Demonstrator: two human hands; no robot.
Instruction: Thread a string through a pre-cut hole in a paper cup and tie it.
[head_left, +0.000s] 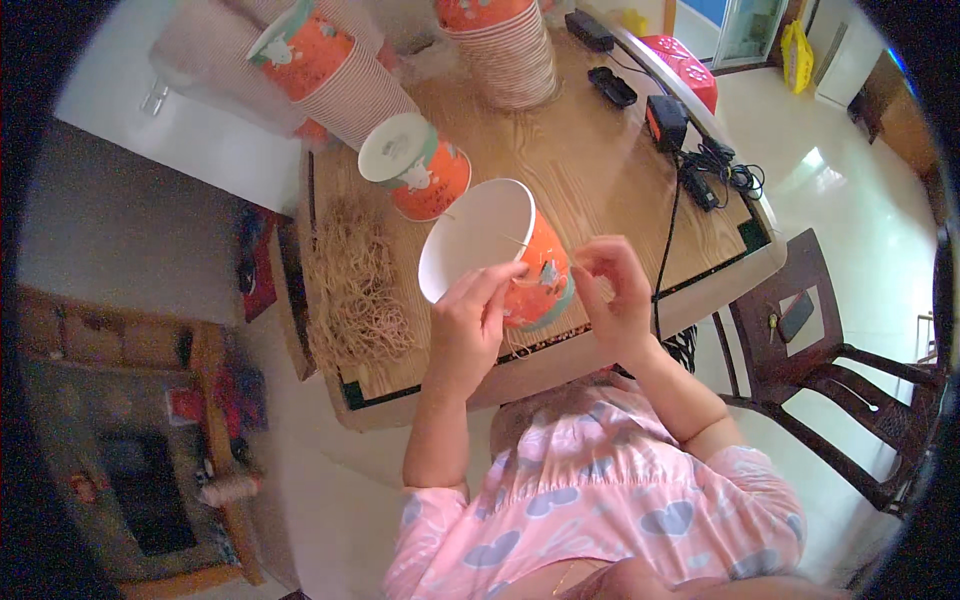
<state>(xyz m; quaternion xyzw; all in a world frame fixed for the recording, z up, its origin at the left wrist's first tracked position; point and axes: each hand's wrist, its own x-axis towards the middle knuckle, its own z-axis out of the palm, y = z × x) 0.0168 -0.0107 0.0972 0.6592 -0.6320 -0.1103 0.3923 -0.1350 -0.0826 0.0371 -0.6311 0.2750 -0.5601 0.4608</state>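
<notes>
A large orange paper bucket (540, 262) with a white inside and green trim lies tilted at the table's near edge, its mouth facing left. My left hand (472, 318) is closed at the bucket's side, thumb and forefinger pinching a thin piece of twine. On the other side, by the base, my right hand (615, 292) pinches the twine too, fingertips close to the orange wall. A short end of twine hangs below the bucket. Left of it lies a loose pile of tan twine pieces (352, 285). Just beyond, another orange bucket (438, 184) stands upside down.
Long stacks of nested buckets lie at the far left (345, 85) and stand at the back (502, 60). A black-and-orange battery charger (666, 122) and coiled black cable (728, 172) lie at the right, a cord running over the edge. A dark wooden chair (800, 310) stands right.
</notes>
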